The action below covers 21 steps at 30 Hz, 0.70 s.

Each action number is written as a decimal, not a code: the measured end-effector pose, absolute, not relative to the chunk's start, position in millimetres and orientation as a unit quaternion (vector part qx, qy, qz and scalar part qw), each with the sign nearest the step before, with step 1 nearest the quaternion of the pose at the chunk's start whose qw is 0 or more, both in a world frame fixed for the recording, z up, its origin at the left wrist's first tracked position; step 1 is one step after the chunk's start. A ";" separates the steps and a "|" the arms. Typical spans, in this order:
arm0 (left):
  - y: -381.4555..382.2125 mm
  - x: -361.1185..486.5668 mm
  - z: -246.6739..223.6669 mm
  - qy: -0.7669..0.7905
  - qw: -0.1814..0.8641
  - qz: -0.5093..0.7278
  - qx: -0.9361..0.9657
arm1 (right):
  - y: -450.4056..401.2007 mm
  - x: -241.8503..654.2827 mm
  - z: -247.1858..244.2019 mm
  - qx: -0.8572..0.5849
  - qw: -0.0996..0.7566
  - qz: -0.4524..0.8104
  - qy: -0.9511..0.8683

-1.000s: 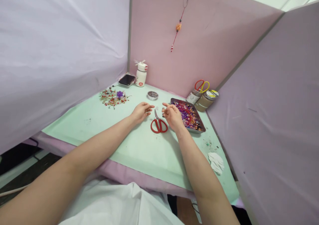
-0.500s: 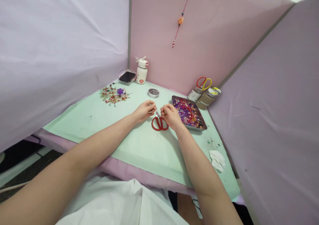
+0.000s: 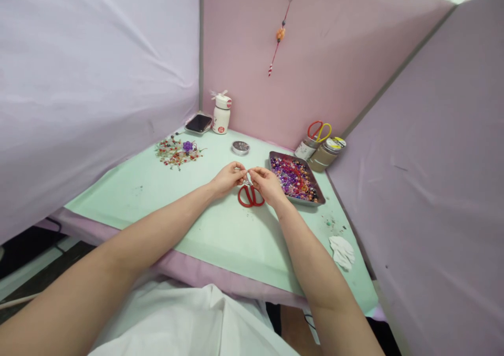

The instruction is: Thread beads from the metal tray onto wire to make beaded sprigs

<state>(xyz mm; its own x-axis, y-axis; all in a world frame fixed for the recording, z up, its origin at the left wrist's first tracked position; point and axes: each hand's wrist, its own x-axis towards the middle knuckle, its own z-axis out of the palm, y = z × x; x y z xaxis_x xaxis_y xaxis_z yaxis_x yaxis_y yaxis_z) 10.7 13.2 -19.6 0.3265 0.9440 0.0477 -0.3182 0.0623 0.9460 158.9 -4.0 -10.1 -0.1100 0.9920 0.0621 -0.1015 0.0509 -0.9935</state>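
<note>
My left hand (image 3: 230, 178) and my right hand (image 3: 268, 184) meet fingertip to fingertip over the middle of the table. Both are closed in a pinch. Whatever lies between the fingertips is too small to make out. Just below them on the pale green cloth are red-handled scissors (image 3: 245, 196), their blades partly hidden by the fingers. A dark tray (image 3: 307, 202) full of purple, red and orange beads stands right of my right hand. Behind the hands sits a small round tin (image 3: 240, 147).
Strung beads (image 3: 177, 154) lie at the left, near a phone (image 3: 199, 123) and a white bottle (image 3: 221, 115). Two jars (image 3: 323, 157) stand at the back right, one holding scissors. A white cloth (image 3: 342, 252) lies at the right edge. A beaded string (image 3: 280, 33) hangs behind.
My right hand has moved left and the fingertips of both hands have come together. The whole view has shifted slightly.
</note>
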 end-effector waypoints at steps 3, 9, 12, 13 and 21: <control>11.5 11.3 -19.6 0.324 0.656 0.463 0.500 | -5.0 159.7 -9.2 -0.435 0.510 0.522 -0.528; 10.7 11.5 -20.0 0.354 0.630 0.442 0.531 | -4.0 160.7 -8.9 -0.435 0.536 0.520 -0.503; 11.7 10.8 -21.2 0.364 0.616 0.448 0.536 | -5.3 158.2 -6.6 -0.425 0.535 0.548 -0.482; 12.0 10.5 -21.3 0.368 0.616 0.450 0.531 | -5.8 157.3 -5.4 -0.418 0.538 0.560 -0.472; 12.8 9.4 -19.5 0.369 0.651 0.445 0.492 | -4.5 160.5 -1.6 -0.420 0.560 0.541 -0.467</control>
<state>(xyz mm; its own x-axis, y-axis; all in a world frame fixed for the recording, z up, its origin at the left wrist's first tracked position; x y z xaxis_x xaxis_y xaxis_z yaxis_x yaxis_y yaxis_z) 9.4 12.8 -19.5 0.3320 0.9424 -0.0422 -0.2160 0.1194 0.9691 160.5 -4.5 -1.6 -0.0210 0.9974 0.0691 -0.2127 0.0631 -0.9751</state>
